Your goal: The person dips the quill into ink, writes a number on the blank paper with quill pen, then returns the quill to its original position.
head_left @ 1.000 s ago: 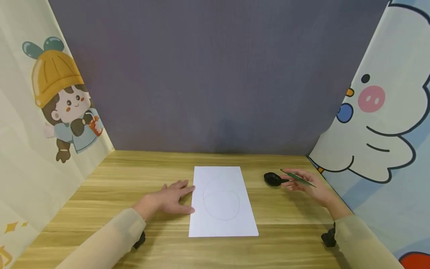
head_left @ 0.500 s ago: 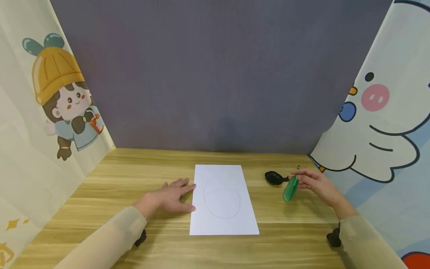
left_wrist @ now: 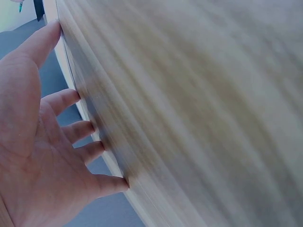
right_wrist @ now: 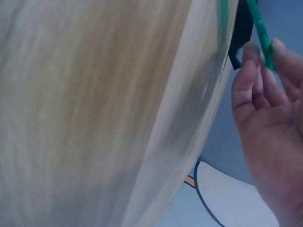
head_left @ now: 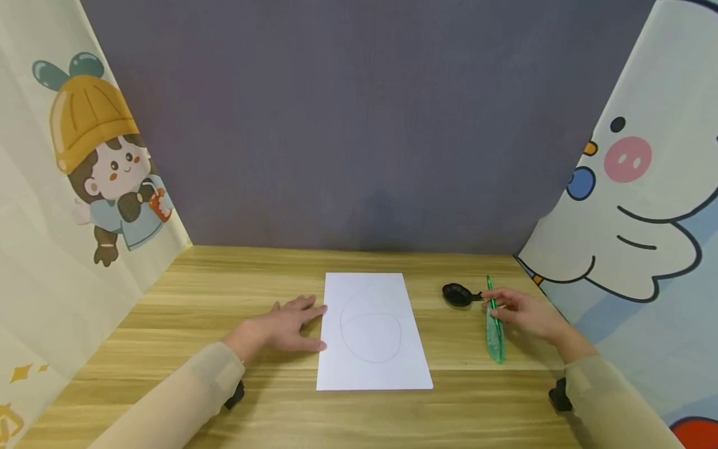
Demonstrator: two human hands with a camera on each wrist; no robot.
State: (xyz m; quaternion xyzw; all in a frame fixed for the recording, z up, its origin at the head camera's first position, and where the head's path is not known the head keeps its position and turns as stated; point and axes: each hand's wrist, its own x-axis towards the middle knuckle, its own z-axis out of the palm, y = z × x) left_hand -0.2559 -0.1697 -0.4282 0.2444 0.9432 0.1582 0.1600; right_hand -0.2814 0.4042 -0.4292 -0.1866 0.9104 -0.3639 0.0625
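A white paper sheet (head_left: 364, 374) with faint looping lines lies mid-table. My left hand (head_left: 291, 324) rests beside it, fingers spread, with thumb and index fingertips on its left edge. In the left wrist view the left hand (left_wrist: 52, 137) touches the surface with its fingertips. My right hand (head_left: 518, 312) pinches a slim green stick with a leaf-shaped, translucent part (head_left: 495, 343), which points toward the near side. Thumb and fingers of the right hand (right_wrist: 272, 109) meet on the green stick (right_wrist: 261, 33) in the right wrist view.
Just left of my right hand lies a small black oval object with a short handle (head_left: 457, 295). A dark grey panel (head_left: 359, 125) stands behind the wooden table (head_left: 269, 411). Printed cloth walls (head_left: 634, 249) close in both sides.
The green stick has turned in my right hand, its broad end swinging from the right round to the near side. The left hand and the paper have stayed in place.
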